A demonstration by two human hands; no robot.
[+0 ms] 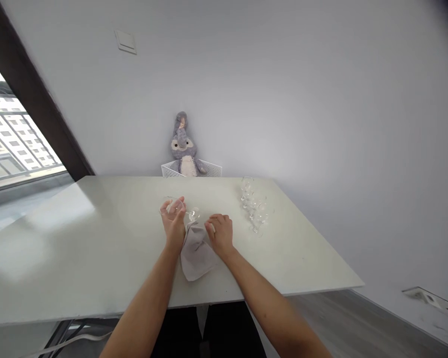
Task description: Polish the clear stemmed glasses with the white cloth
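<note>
My left hand [173, 216] is closed around the bowl of a clear stemmed wine glass [194, 214]. The glass lies on its side in the grip, its stem and round foot pointing right. Part of the bowl is hidden by my fingers. Below the foot, a crumpled light grey cloth [197, 256] lies on the table between my forearms, its upper end bunched up. My right hand [220, 232] is just right of the cloth and glass foot, holding nothing that I can see. Its fingers are bent loosely, with the thumb apart from them.
Several clear stemmed glasses [253, 206] stand close together on the right side of the white table [115, 258]. Behind the far edge, a grey plush toy [186, 149] sits in a white perforated basket [212, 169] by the wall. A window [18, 134] is at left.
</note>
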